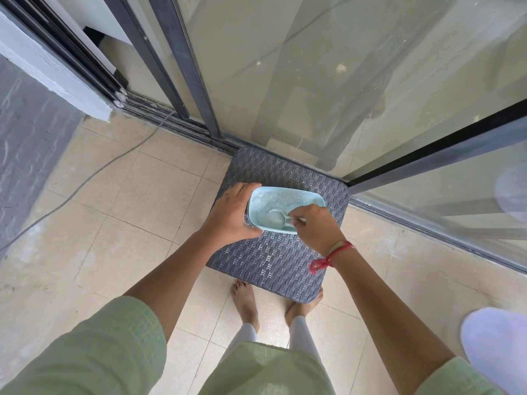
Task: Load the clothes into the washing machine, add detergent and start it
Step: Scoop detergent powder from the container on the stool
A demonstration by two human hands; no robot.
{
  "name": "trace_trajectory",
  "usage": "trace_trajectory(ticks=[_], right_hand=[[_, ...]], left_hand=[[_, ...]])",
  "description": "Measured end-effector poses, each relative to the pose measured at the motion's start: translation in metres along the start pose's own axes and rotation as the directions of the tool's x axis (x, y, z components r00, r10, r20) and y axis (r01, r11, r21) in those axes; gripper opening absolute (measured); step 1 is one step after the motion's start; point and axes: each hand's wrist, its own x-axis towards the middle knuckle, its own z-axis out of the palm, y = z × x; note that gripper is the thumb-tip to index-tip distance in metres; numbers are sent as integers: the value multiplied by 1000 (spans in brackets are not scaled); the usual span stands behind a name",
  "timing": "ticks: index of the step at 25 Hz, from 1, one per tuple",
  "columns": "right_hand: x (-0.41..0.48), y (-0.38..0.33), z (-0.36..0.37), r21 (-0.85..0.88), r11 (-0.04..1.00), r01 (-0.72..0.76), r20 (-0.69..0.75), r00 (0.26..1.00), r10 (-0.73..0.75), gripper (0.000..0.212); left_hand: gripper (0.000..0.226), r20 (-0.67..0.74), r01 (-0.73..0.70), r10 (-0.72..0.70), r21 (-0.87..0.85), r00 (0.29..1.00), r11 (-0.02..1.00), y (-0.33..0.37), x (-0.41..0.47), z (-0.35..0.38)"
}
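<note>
A light blue detergent tub (281, 197) with pale powder inside rests on a dark woven-pattern stool (282, 263). My left hand (231, 215) grips the tub's left end and steadies it. My right hand (315, 228) pinches the handle of a small white scoop (278, 217), whose bowl sits in the powder. A red thread is tied around my right wrist. No washing machine or clothes are in view.
Sliding glass doors (328, 81) with dark frames stand just behind the stool. A grey cable (94, 172) runs across the beige floor tiles at left. A grey wall is at far left. A white rounded object (496, 346) sits at the right edge. My bare feet are under the stool's near edge.
</note>
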Motion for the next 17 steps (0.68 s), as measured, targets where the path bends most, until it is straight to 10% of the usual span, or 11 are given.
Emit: trace_trajectory(ticks=[17], right_hand=[[-20, 19, -6, 729, 635, -254, 50, 946, 322, 23]], left_hand=[[107, -5, 30, -29, 73, 1000, 997, -3, -2, 1]])
